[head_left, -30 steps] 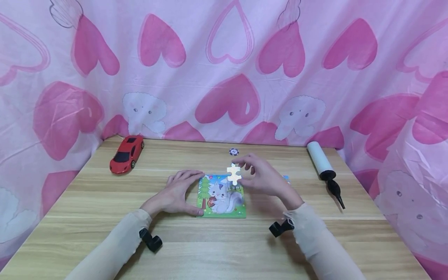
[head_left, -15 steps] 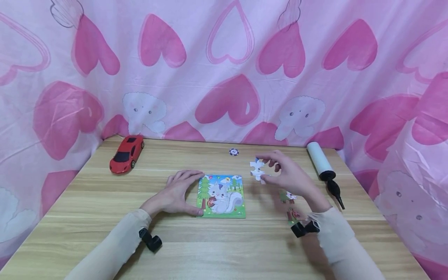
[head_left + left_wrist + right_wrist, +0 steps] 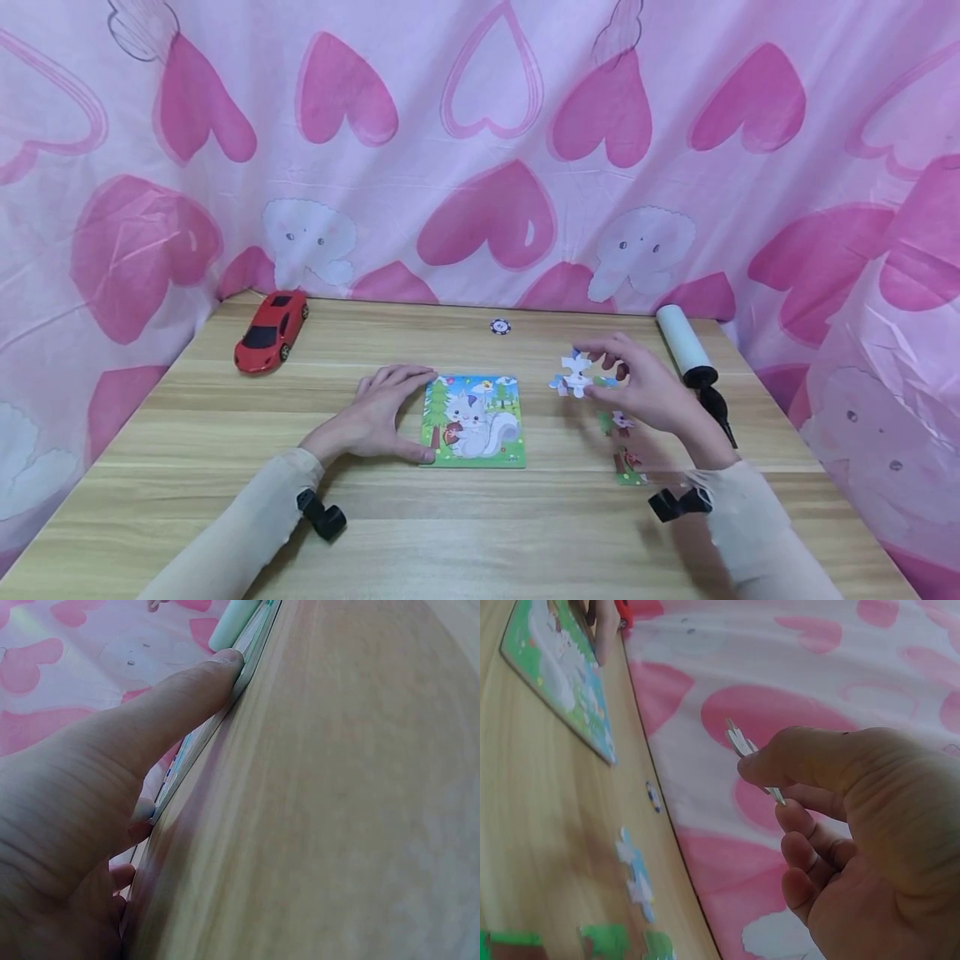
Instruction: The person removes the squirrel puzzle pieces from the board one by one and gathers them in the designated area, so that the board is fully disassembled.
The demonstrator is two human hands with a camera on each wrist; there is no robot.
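Observation:
A square jigsaw puzzle (image 3: 478, 423) showing a white squirrel with an acorn lies flat at mid-table. My left hand (image 3: 378, 414) spreads along its left side, thumb at the near corner and forefinger at the far one. In the left wrist view the extended thumb (image 3: 172, 705) rests along the board's edge. Off to the right of the board, my right hand (image 3: 637, 387) pinches a pale puzzle piece (image 3: 576, 367) between thumb and forefinger, raised above the table. The right wrist view has this piece (image 3: 742, 742) nearly edge-on, the other fingers loosely curled.
Several loose pieces lie right of the board, including a green-and-brown one (image 3: 630, 467) and a blue-and-white one (image 3: 635, 876). A poker chip (image 3: 500, 327) sits behind the board. A red toy car (image 3: 272, 332) stands back left, a white hand pump (image 3: 685, 343) back right.
My right hand has carried the piece rightward from over the board, uncovering the puzzle's right side and several loose pieces. My left hand has stayed put.

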